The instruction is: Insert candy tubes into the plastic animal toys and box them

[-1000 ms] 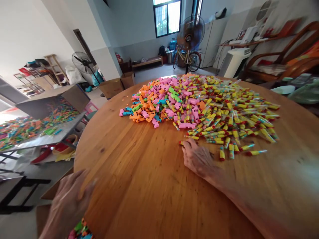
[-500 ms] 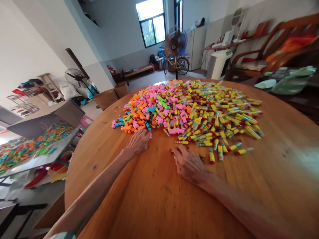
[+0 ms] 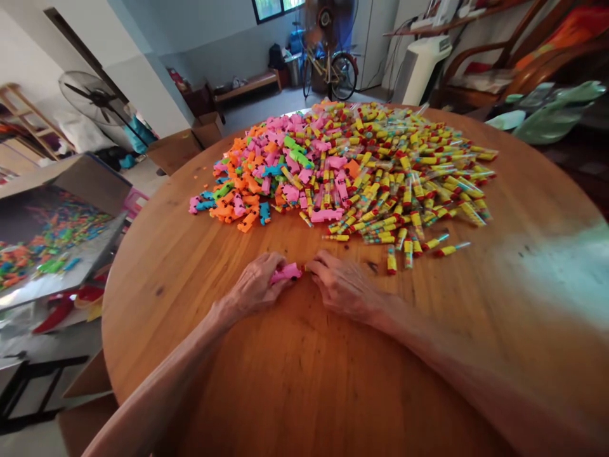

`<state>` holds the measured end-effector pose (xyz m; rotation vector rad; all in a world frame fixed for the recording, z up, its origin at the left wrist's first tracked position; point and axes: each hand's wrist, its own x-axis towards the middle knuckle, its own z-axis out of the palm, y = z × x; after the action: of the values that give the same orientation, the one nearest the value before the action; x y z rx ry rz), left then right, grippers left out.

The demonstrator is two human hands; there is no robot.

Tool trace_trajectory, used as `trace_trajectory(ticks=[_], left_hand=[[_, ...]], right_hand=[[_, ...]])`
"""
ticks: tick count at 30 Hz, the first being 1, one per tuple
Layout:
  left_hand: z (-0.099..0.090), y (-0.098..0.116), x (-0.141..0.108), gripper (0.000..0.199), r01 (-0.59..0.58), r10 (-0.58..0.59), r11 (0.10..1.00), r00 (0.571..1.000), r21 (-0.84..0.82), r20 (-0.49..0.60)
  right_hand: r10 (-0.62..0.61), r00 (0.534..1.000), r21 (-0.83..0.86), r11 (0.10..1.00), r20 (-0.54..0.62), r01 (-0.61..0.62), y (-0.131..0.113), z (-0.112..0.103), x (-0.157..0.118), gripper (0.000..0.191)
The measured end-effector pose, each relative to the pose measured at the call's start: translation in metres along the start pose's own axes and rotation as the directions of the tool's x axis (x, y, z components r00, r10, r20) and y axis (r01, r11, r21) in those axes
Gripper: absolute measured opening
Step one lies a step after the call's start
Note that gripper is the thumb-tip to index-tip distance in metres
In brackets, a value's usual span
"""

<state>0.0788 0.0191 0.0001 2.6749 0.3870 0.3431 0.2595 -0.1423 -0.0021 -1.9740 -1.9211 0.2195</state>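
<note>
My left hand (image 3: 259, 280) is gripping a pink toy (image 3: 288, 272), my right hand (image 3: 340, 285) pinching a mostly hidden tube (image 3: 305, 268) beside it, probably aligning both, next needing steadiness.

On the round wooden surface (image 3: 271, 387), the left hand (image 3: 257, 282) grips a pink toy piece (image 3: 288, 273), its end near the right hand (image 3: 340, 285), whose fingertips pinch a small item, mostly hidden. Beyond, multicoloured toy pieces (image 3: 242, 190) mingle with yellow-and-red tubes (image 3: 413, 184); a cardboard box (image 3: 175, 152) stands behind, left of the heap
</note>
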Motion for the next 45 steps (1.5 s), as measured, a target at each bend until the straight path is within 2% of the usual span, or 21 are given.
trace_trajectory(ticks=[6, 16, 25, 32, 37, 43, 45], left_hand=[[0.004, 0.004, -0.005, 0.016, -0.075, 0.076, 0.997, 0.996, 0.004, -0.048], [0.01, 0.009, -0.004, 0.021, -0.148, 0.153, 0.986, 0.986, 0.076, -0.072], [0.016, 0.009, -0.003, 0.023, -0.183, 0.19, 0.976, 0.981, 0.121, -0.048], [0.014, 0.009, 0.0, 0.029, -0.233, 0.249, 0.925, 0.968, 0.301, -0.017], [0.015, 0.004, -0.005, 0.034, -0.174, 0.191, 0.863, 0.981, 0.474, 0.011], [0.015, 0.001, -0.007, 0.032, -0.139, 0.138, 0.89, 0.99, 0.434, 0.033], [0.015, 0.004, -0.01, 0.029, -0.14, 0.138, 0.894, 0.99, 0.426, 0.037]], right_hand=[[-0.043, 0.996, 0.049, 0.998, -0.078, 0.047, 0.004, 0.006, -0.004, 0.037], [-0.089, 0.991, 0.1, 0.99, -0.104, 0.1, 0.006, 0.006, -0.005, 0.031], [-0.093, 0.995, -0.079, 0.992, 0.035, 0.095, 0.001, 0.003, -0.004, 0.038], [-0.141, 0.983, -0.231, 0.959, 0.115, 0.165, -0.006, 0.004, 0.0, 0.041], [-0.133, 0.978, -0.212, 0.963, 0.159, 0.165, -0.008, 0.009, -0.002, 0.039], [-0.133, 0.983, -0.135, 0.98, 0.123, 0.149, -0.009, 0.027, -0.005, 0.037], [-0.118, 0.991, -0.077, 0.989, 0.066, 0.123, -0.012, 0.028, -0.008, 0.036]])
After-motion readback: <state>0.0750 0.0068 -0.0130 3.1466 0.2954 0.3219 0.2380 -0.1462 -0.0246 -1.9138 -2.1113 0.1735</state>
